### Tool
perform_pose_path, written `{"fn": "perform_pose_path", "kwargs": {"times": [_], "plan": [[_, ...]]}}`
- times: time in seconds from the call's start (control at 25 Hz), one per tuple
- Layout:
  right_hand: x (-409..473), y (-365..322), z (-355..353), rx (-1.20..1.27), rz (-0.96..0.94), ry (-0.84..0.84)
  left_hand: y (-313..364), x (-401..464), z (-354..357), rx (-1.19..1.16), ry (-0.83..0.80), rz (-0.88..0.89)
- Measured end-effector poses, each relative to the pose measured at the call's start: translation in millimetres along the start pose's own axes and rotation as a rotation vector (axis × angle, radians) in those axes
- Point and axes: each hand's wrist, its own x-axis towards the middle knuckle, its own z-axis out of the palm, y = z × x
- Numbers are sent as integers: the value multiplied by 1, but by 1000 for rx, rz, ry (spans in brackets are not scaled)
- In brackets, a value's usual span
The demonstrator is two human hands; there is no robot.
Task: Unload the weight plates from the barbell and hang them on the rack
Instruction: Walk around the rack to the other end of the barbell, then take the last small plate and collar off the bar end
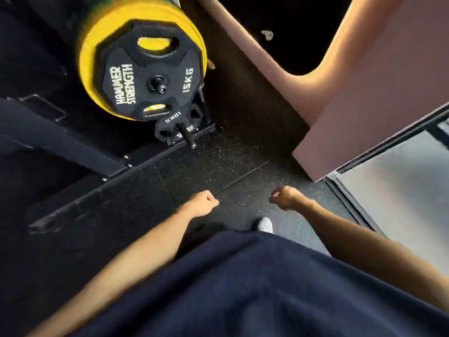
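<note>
A black 15 kg plate (150, 76) marked Hammer Strength hangs on a rack peg at the upper left, in front of larger yellow plates (91, 57). Just below it a smaller black plate (170, 128) sits on a lower peg (187, 138) that sticks out toward me. My left hand (202, 203) and my right hand (286, 197) hang over the floor well below the plates, both with fingers loosely curled and holding nothing. No barbell is in view.
Black speckled rubber floor (218, 156) lies under my hands. The rack's black base rail (85, 193) runs along the left. A pinkish wall or column (364, 93) stands at the right, with a glass panel (401, 178) beside it. My white shoe (264, 224) shows below.
</note>
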Motion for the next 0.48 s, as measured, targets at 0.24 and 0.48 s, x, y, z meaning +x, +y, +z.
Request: {"fn": "perform_pose_path", "kwargs": {"times": [0.24,0.48], "plan": [[33,-50,-69,-117,-235,-2,26,-19,-31,-293,258,-101],[31,-146,-151,-123,-540,194,44,-40,-150,-428,599,-35]]}}
